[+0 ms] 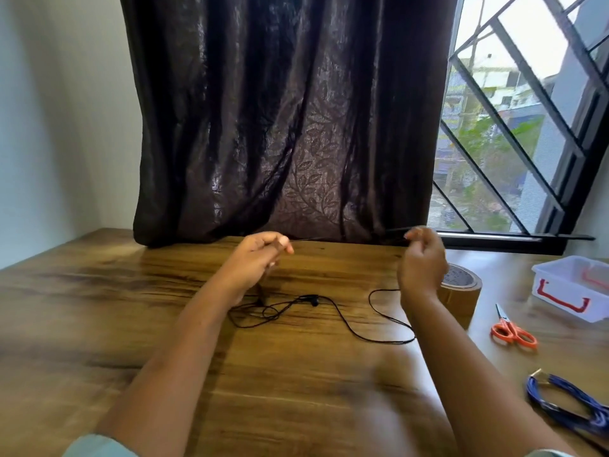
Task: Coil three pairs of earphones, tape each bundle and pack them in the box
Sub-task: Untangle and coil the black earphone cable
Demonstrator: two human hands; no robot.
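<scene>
While both hands are raised above the wooden table [131,324], a black earphone cable [313,300] runs between them.

Left hand [260,258]: fingers curled, thumb and fingertips pinching the cable. Right hand [421,262]: fingers curled likewise, pinching the same cable further along. A thin taut stretch spans the gap between them, in front of the curtain [280,110] hem. Both hands are blurred, so the exact finger placement is unclear.

The rest of the cable lies loose on the table below the hands in slack loops, one earbud showing near the middle.

A roll of brown tape [461,298] lies flat just behind the right wrist, partly hidden by it. Orange-handled scissors [514,331] lie to its right, blades pointing toward the window [514,110]. A white plastic box [560,291] with a red latch sits at the far right, well apart from the black cable. A coiled blue cable bundle [566,400] lies at the lower right.
</scene>
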